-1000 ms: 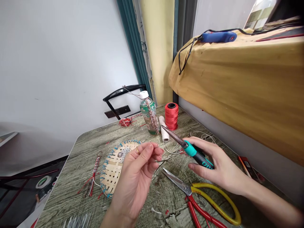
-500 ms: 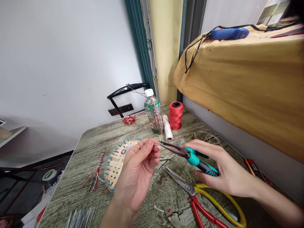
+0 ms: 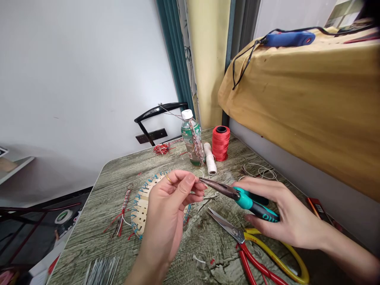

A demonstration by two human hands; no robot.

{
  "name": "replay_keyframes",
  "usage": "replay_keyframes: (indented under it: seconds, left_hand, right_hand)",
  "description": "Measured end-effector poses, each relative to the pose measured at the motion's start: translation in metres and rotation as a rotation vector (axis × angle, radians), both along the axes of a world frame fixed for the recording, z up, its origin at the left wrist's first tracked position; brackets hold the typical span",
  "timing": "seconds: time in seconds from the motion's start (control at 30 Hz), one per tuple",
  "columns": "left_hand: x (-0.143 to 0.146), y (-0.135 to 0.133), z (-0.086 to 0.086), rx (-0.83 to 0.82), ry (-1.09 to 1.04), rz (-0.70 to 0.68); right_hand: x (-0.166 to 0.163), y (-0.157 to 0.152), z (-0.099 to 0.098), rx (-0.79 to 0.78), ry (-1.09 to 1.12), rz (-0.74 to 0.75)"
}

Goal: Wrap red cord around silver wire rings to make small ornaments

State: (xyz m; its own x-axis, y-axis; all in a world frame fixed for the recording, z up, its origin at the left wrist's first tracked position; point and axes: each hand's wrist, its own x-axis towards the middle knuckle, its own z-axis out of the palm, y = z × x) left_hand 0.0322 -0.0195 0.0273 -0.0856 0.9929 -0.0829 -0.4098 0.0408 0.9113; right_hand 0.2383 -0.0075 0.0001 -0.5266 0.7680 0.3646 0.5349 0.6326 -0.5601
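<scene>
My left hand (image 3: 175, 196) is closed in a pinch, thumb against index finger, on a thin pale strand (image 3: 202, 172); whether it is wire or cord I cannot tell. In my right hand (image 3: 285, 213) are the needle-nose pliers (image 3: 245, 200), with teal and black handles. Their jaw tips meet my left fingertips, which partly hide what lies between them. Below the pliers, red- and yellow-handled scissors (image 3: 237, 233) rest partly open on the table. Behind my left hand lies a round woven bamboo piece (image 3: 142, 208) edged with blue lacing.
On the wooden table (image 3: 97, 221) stand a bottle (image 3: 191, 138), a white thread spool (image 3: 210, 158) and a red thread spool (image 3: 221, 144). A braided cord (image 3: 126, 202) lies at left, metal rods (image 3: 102, 271) in front, a coiled cord (image 3: 263, 171) at right.
The plier tips have come closer against my left fingertips. My left hand has turned a little and shifted slightly right; my right hand and the pliers moved slightly right.
</scene>
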Motion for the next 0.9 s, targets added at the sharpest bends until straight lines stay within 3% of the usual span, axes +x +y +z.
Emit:
replay_keyframes:
  seconds: [0.17,0.4,0.7,0.8,0.9]
  left_hand:
    - [-0.003,-0.001,-0.005,0.195,0.324,0.09]
    - [-0.001,-0.004,0.002,0.29,0.698,0.213]
    - [-0.015,0.002,-0.002,0.68,1.071,0.089]
    - [-0.016,0.002,-0.003,0.613,1.05,0.097]
    - [-0.012,0.001,-0.004,0.361,0.824,0.086]
  right_hand:
    - [-0.001,-0.002,0.004,-0.123,-0.021,-0.01]
    - [-0.002,-0.004,0.006,-0.378,0.104,0.019]
    - [0.005,-0.009,0.011,-0.525,0.166,-0.032]
    - [0.005,-0.011,0.012,-0.533,0.134,-0.044]
    - [0.001,-0.013,0.013,-0.395,0.08,-0.075]
